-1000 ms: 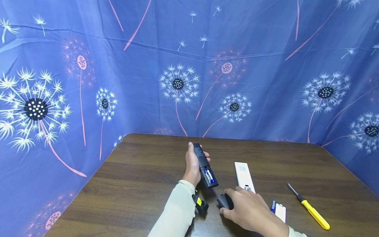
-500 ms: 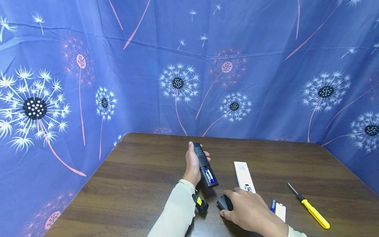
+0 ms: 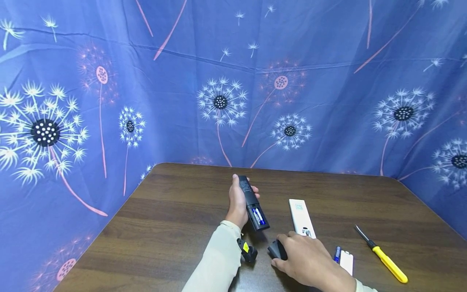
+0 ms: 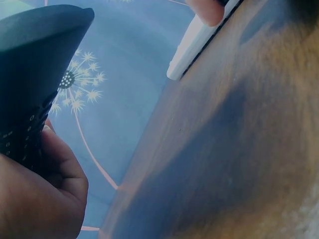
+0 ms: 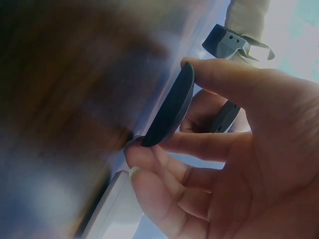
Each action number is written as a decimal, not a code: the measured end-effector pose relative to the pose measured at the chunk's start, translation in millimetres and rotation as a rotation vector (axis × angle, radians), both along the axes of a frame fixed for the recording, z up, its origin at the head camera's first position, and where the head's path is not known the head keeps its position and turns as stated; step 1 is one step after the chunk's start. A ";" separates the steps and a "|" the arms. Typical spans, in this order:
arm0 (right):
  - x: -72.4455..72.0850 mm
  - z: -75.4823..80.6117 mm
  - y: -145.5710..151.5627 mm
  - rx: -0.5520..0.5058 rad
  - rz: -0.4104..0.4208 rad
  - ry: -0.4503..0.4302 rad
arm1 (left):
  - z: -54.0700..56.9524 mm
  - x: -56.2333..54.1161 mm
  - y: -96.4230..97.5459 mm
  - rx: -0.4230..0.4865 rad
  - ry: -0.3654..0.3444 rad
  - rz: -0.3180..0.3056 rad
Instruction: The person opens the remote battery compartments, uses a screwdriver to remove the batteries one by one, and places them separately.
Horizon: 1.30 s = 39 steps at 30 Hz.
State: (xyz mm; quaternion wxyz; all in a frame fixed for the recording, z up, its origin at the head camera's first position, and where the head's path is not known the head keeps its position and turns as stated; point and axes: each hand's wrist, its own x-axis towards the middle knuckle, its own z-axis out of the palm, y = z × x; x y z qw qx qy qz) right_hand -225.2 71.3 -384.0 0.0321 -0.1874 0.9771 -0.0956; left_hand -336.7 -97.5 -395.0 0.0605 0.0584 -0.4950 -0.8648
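My left hand (image 3: 237, 202) grips a black remote control (image 3: 248, 194), back side up. Its battery compartment is uncovered at the near end, showing blue-and-silver batteries (image 3: 258, 216). In the left wrist view the fingers (image 4: 65, 164) curl round the remote (image 4: 30, 74). Lower right of it, my right hand (image 3: 308, 257) pinches a small black battery cover (image 3: 276, 250) between thumb and fingers. The right wrist view shows this curved cover (image 5: 172, 107) edge-on, apart from the remote. Part of the cover is hidden by the hand in the head view.
A white remote (image 3: 300, 215) lies beyond my right hand, its near end partly covered by the hand. To the right are a blue battery (image 3: 337, 254), a white battery cover (image 3: 346, 262) and a yellow-handled screwdriver (image 3: 386, 261). A black wrist camera (image 3: 247, 250) sits on my left wrist.
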 end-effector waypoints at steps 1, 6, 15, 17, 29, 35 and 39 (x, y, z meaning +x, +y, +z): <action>-0.1 -0.1 -0.2 0.003 0.000 0.000 | -0.1 -0.1 -0.3 0.002 0.002 0.002; -0.9 0.6 -1.9 0.022 -0.006 -0.018 | -0.3 -0.3 -2.0 -0.004 -0.001 -0.006; -0.3 2.5 -1.6 0.034 -0.002 -0.007 | 0.5 -0.6 -2.0 0.007 0.001 -0.002; -0.3 2.5 -1.5 0.030 0.001 -0.009 | 0.2 -1.0 -1.9 0.019 0.007 0.003; -1.0 2.6 -1.4 0.035 0.001 -0.039 | -3.0 -0.2 -4.3 0.008 0.011 0.005; -0.5 2.7 0.4 0.023 0.004 -0.027 | -3.3 -1.4 -3.9 0.009 0.013 0.002; 1.5 4.4 2.4 0.010 0.020 0.025 | -3.4 -2.2 -4.7 0.003 0.004 0.009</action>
